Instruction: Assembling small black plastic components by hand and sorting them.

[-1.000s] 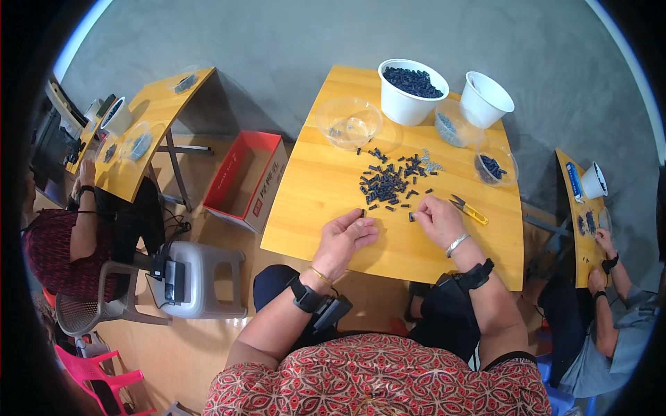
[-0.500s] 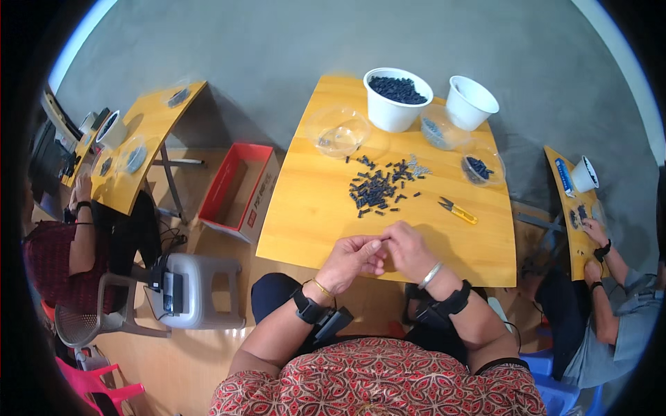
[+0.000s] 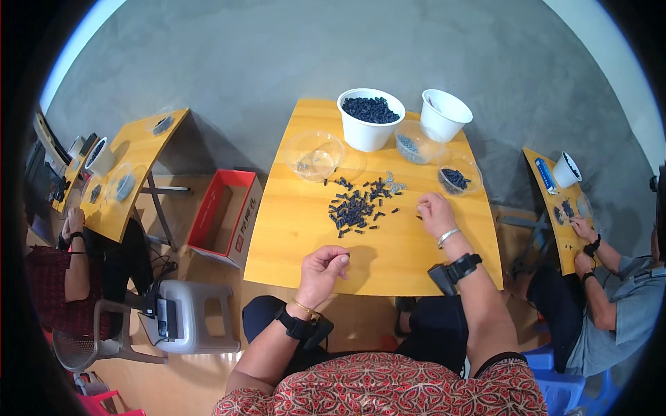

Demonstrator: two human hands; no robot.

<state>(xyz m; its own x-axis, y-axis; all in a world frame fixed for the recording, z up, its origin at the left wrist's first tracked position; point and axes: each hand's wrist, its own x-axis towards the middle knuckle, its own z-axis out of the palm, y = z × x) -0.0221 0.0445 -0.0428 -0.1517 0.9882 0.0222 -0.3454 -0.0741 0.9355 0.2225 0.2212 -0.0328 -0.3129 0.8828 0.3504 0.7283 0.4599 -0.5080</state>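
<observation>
Left hand (image 3: 322,269) pinches one small black part (image 3: 347,256) above the table's (image 3: 291,236) near edge; right hand (image 3: 436,213) reaches down, fingers curled, beside the loose pile (image 3: 357,204). Most parts appear unprocessed; white bucket (image 3: 370,118) holds many.

One head-worn fisheye view looks steeply down from above the person's lap onto the table (image 3: 291,243), fairly near. Both forearms enter from the lower edge; straight edges bend toward the dark rim.
</observation>
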